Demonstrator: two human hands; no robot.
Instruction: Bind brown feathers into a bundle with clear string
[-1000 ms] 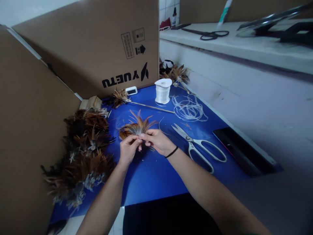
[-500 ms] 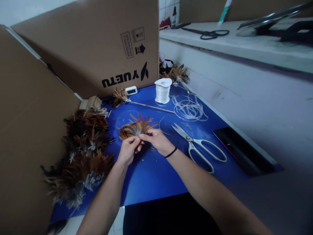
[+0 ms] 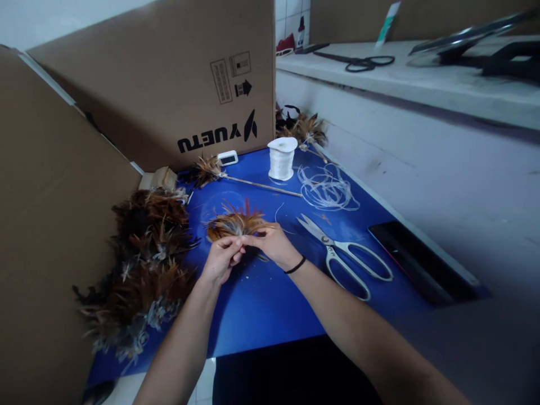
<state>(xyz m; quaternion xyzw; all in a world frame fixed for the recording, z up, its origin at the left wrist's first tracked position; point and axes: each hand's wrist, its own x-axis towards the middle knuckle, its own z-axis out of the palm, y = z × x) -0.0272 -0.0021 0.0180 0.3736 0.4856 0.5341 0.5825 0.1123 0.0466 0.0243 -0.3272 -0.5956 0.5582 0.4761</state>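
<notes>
A fanned bunch of brown and orange feathers (image 3: 232, 222) is pinched at its pale base between both hands, over the blue tabletop (image 3: 270, 309). My left hand (image 3: 221, 260) is closed, thumb and fingertips on the quill ends. My right hand (image 3: 272, 243), with a dark band at its wrist, closes on the same base from the right, so the fingertips of both hands meet. The quill tips are mostly hidden by the fingers. Silver-handled scissors (image 3: 337, 247) lie partly spread to the right of my right hand.
Piled feather bunches (image 3: 147, 264) line the left edge beside a cardboard box (image 3: 211, 84). Behind my hands lie a feathered stick (image 3: 261, 184), a white spool (image 3: 282, 160) and loose clear strands (image 3: 327, 188). A black phone (image 3: 417, 261) rests at right, below a ledge (image 3: 400, 79).
The feather bunch has tilted slightly in my fingers, and the fingertips have shifted a little at its base. Both hands keep nearly the same place. The whole view has moved slightly.
</notes>
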